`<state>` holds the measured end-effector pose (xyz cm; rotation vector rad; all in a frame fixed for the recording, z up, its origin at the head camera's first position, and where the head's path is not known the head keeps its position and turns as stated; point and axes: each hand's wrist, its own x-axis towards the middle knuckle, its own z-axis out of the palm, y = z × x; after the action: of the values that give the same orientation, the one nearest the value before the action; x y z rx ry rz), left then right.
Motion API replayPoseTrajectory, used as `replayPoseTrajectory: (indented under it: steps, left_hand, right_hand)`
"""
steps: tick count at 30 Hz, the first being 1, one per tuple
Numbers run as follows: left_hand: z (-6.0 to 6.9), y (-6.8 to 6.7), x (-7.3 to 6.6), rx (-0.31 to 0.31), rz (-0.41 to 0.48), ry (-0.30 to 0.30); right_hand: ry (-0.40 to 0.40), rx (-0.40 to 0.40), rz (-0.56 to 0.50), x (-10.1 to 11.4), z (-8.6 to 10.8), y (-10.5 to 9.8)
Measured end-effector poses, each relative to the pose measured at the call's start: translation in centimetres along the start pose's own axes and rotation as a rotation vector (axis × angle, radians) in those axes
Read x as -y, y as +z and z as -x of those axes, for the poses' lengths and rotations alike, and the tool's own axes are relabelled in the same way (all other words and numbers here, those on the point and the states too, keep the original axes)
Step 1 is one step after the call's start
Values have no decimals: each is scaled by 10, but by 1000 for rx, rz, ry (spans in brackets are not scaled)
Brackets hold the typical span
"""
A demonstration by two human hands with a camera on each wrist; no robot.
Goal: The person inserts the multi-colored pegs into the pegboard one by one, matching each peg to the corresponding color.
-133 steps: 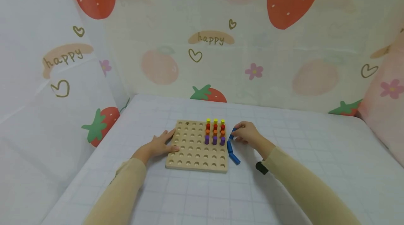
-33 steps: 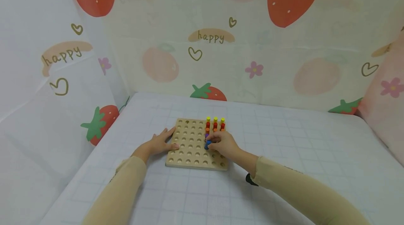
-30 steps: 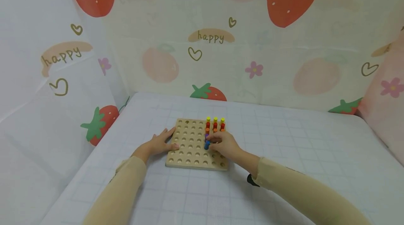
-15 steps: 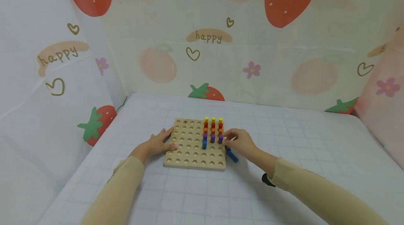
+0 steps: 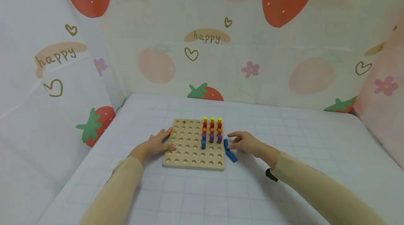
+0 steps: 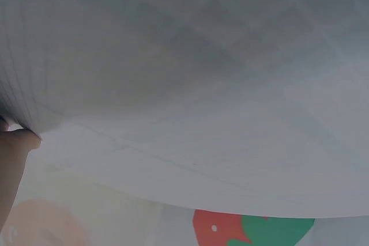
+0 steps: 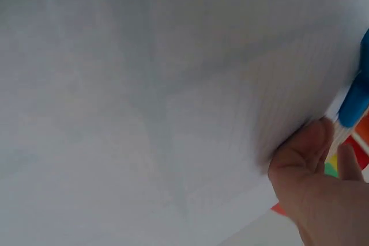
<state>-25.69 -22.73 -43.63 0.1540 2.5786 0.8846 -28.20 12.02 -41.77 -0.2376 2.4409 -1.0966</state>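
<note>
A wooden peg board [image 5: 189,151] lies on the table, with rows of yellow, red, orange and purple pegs [image 5: 211,138] standing at its right side. One blue peg [image 5: 203,144] stands in front of the purple row's left end. My left hand [image 5: 154,144] rests on the board's left edge, fingers spread and thumb on top. Two loose blue pegs [image 5: 231,156] lie just right of the board. My right hand [image 5: 247,143] is beside them, thumb close to the farther peg [image 5: 226,144] and index finger extended. In the right wrist view, that hand [image 7: 320,182] pinches nothing.
A white gridded cloth [image 5: 189,197] covers the table. Behind it hangs a curtain [image 5: 252,42] printed with strawberries, and more fabric encloses the left and right sides. A dark object [image 5: 271,175] shows under the right sleeve.
My right hand carried a blue peg onto the board and let it go standing in a hole. It then moved back right to the loose blue pegs. The left hand stayed put.
</note>
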Motion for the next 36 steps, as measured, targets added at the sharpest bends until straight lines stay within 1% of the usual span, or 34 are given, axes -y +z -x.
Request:
replayPoseTrajectory:
  steps: [5, 10, 13, 19, 25, 27, 28, 32, 36]
  left_hand:
    - [2, -1, -1, -2, 5, 13]
    - [2, 1, -2, 2, 10, 6]
    - [2, 0, -2, -4, 6, -5]
    - [4, -1, -2, 1, 14, -5]
    - [5, 0, -1, 2, 27, 14]
    - [5, -1, -1, 2, 23, 15]
    - [3, 0, 2, 0, 25, 18]
    - [5, -1, 1, 2, 18, 12]
    - [7, -2, -3, 3, 13, 12]
  right_hand:
    - [12, 47, 58, -1, -9, -4]
    - [22, 66, 93, 1, -10, -6]
    - [28, 71, 85, 3, -10, -6]
    - [39, 78, 48, 6, -9, -5]
    - [58, 35, 34, 7, -12, 0]
    - [49, 18, 20, 8, -12, 3]
    - [43, 9, 14, 9, -13, 4]
    - [29, -24, -49, 13, -12, 8]
    - [55, -55, -110, 13, -12, 10]
